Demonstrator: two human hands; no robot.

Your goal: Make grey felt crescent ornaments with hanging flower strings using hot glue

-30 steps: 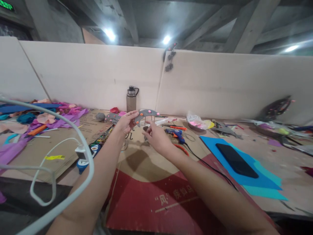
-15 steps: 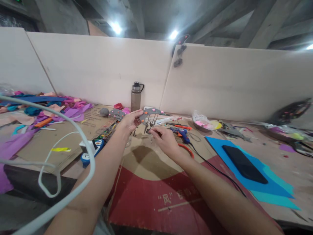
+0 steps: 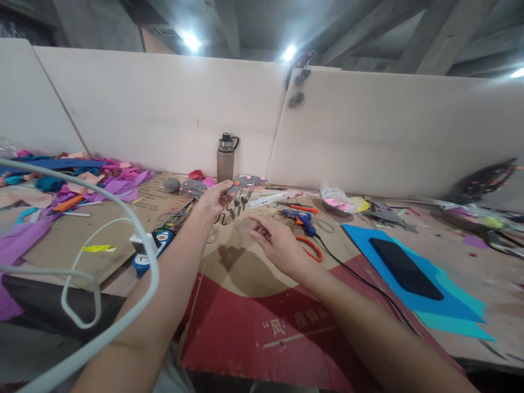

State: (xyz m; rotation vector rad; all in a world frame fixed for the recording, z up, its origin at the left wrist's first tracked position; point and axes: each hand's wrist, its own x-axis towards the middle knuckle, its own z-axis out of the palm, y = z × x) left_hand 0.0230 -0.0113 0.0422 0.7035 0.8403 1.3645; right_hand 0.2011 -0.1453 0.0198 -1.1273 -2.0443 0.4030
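Note:
My left hand [image 3: 218,198] is pinched on one end of a grey curved craft piece [image 3: 248,180] dotted with pink and orange spots. Several thin strands with small dark grey pieces [image 3: 237,205] dangle below it. Just to the lower right, my right hand [image 3: 273,240] hovers over the cardboard [image 3: 229,284], apart from the strands. Its fingers are loosely curled and apart, with nothing visible in them. Behind my left hand lies a second spotted grey piece [image 3: 192,188], beside a grey ball [image 3: 172,185].
A blue glue gun [image 3: 302,219] and orange-handled tool [image 3: 311,250] lie right of my hands. Further right, a black phone [image 3: 405,267] rests on blue sheets [image 3: 454,305]. A bottle [image 3: 225,158] stands at the back. A white cable [image 3: 153,267] loops across the left, near a power strip [image 3: 151,254].
My right hand has let go of the hanging strands and drawn slightly away. The craft piece in my left hand has tilted and shifted a little left, its strands swinging.

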